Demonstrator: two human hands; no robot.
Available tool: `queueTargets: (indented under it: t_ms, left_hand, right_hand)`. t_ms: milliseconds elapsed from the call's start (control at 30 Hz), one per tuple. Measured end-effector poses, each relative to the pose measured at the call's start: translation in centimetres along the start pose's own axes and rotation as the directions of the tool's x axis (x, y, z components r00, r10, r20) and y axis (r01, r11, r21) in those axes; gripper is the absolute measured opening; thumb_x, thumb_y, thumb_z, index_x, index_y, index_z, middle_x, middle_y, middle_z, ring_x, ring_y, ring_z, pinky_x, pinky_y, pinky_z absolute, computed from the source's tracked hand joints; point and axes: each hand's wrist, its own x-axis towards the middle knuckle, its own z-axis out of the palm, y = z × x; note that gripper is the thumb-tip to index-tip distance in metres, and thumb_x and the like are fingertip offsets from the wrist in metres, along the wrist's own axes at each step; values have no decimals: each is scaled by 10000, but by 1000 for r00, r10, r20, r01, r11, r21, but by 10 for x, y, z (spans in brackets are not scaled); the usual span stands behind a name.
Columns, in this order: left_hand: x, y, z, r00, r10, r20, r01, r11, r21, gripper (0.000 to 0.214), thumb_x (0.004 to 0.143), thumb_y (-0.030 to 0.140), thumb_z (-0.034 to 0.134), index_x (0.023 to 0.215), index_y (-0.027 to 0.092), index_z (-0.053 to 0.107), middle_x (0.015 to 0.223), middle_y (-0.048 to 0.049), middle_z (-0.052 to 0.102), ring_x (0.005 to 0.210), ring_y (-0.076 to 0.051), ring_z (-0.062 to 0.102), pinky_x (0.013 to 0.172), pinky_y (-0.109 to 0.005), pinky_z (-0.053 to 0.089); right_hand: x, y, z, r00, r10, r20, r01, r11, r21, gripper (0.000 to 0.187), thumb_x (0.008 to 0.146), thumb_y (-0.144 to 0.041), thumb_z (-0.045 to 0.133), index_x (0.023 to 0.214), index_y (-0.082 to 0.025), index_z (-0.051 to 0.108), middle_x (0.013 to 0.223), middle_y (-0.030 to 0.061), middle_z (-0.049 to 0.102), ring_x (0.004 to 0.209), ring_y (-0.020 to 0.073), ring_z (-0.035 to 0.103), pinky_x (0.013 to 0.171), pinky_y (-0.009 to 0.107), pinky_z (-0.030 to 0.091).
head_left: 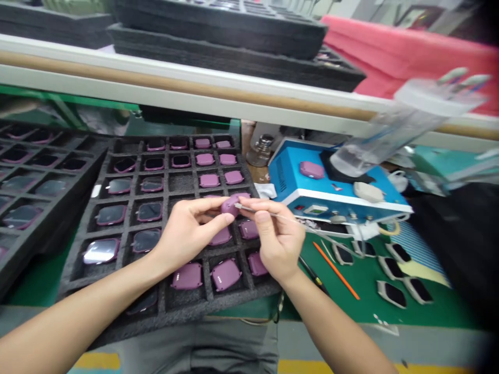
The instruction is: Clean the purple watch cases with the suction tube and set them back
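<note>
My left hand (191, 223) pinches a small purple watch case (229, 206) between thumb and fingers, above the black foam tray (181, 182). In my right hand (281, 241) is a slim light-coloured tool with a thin cord (253, 209); its tip meets the side of the watch case, or sits very close to it. Below both hands, the tray's compartments hold purple watch cases (226, 274), some back up and others with a dark screen up (149, 211). My fingers partly hide the held case.
A blue box (296, 156) at right bears a purple watch case (312, 170) and a clear cylinder (390, 130). Several pale watch cases (392, 293), an orange stick (336, 270) and a black pen-like tool (314, 275) lie on the green mat. Another filled tray (83, 192) stands left; a shelf (195, 93) crosses behind.
</note>
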Motion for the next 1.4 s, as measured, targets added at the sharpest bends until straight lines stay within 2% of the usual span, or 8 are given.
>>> queueTargets:
  t_ms: [200, 333, 533, 900, 1400]
  left_hand:
    - [2, 5, 0, 999, -20, -28, 21, 999, 47, 409, 766, 335, 823, 1153, 215, 767, 1077, -25, 768, 887, -111, 756, 798, -100, 602]
    - [3, 7, 1, 998, -32, -46, 34, 998, 59, 363, 750, 331, 832, 1094, 223, 790, 1023, -10, 779, 854, -99, 754, 768, -79, 591]
    - [4, 6, -1, 998, -34, -47, 37, 998, 52, 340, 745, 327, 837, 1075, 260, 794, 1044, 16, 777, 863, -86, 752, 791, -68, 582]
    - [5, 9, 1, 997, -33, -74, 36, 999, 40, 347, 703, 322, 860, 1033, 232, 805, 978, -1, 782, 836, -102, 759, 762, -69, 582]
    - [6, 5, -2, 997, -57, -56, 61, 997, 56, 415, 716, 376, 853, 1097, 229, 787, 1039, -16, 777, 896, -110, 754, 815, -100, 591]
  right_hand:
    - [4, 3, -1, 999, 22, 30, -24, 998, 58, 139, 1019, -196, 566, 1075, -185, 693, 1116, 90, 710, 1081, 205, 694, 975, 398, 599]
    - [4, 3, -1, 999, 35, 37, -38, 996, 82, 142, 1020, -207, 569, 1086, -193, 694, 1129, 85, 709, 1091, 203, 690, 985, 392, 593]
    - [5, 3, 0, 998, 34, 44, -38, 994, 99, 146, 1021, -201, 571, 1091, -200, 699, 1131, 81, 708, 1087, 210, 691, 962, 399, 596]
    - [6, 2, 0, 999, 20, 49, -24, 995, 95, 147, 1014, -184, 575, 1092, -206, 697, 1125, 71, 704, 1059, 190, 691, 935, 357, 599]
    - [8, 3, 0, 998, 36, 49, -42, 992, 121, 145, 1017, -197, 577, 1086, -204, 704, 1128, 72, 698, 1064, 180, 686, 946, 336, 591]
